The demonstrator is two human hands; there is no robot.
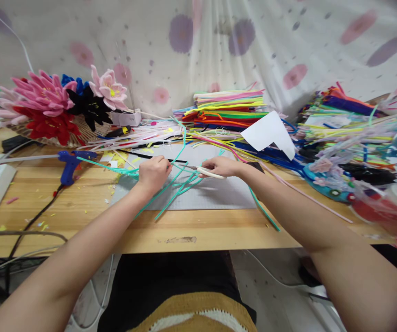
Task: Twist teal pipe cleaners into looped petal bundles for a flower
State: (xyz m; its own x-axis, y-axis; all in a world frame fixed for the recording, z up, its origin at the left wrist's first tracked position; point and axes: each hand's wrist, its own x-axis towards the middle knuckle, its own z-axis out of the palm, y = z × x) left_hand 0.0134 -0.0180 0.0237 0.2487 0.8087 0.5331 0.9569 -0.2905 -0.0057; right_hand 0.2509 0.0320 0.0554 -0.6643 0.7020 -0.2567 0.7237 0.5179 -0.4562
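Observation:
My left hand [155,174] is closed on green pipe cleaners over the grey mat [224,193]. My right hand [219,167] is wrapped round the white handles of a pair of scissors [212,173], whose metal blades point left toward my left hand. Several green pipe cleaners [180,189] cross each other on the mat between and below the two hands. One green strand stands up above my left hand, and another lies past the mat's right edge. A bundle of green pieces [125,171] lies just left of my left hand.
Fluffy flowers [51,99] fill a basket at the back left, with a blue glue gun [72,167] in front. Bundles of coloured pipe cleaners [229,110] are stacked at the back. A white paper piece [270,133] leans nearby. At right sits a plastic tub [388,203]; cables cross the left.

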